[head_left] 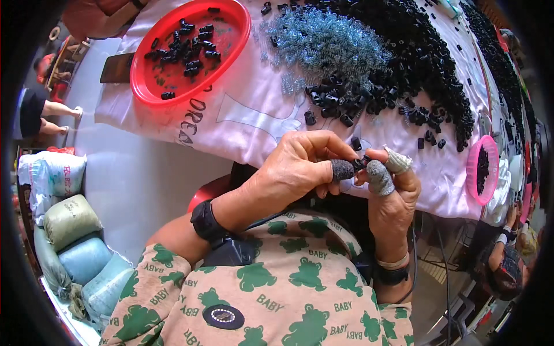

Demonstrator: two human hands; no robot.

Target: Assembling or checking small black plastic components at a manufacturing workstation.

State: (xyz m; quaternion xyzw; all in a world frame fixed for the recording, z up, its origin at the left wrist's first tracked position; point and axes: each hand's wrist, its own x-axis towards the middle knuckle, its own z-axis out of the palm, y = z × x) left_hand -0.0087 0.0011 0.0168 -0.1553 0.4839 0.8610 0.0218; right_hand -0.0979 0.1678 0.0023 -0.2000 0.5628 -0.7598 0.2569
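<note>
My left hand, with a dark grey cover on its thumb, pinches a small black plastic piece just past the table's near edge. My right hand closes on the same piece from the other side, with pale grey and white covers on its thumb and a finger. Whether the piece is one part or two fitted together is hidden by the fingertips. Beyond my hands lie a heap of clear, bluish coil springs and a wide spread of loose black plastic pieces.
A red round tray with several black pieces stands at the table's left, beside a dark phone-like slab. A pink basket holds more at the right. Stuffed sacks lie on the left. Other people sit at the right.
</note>
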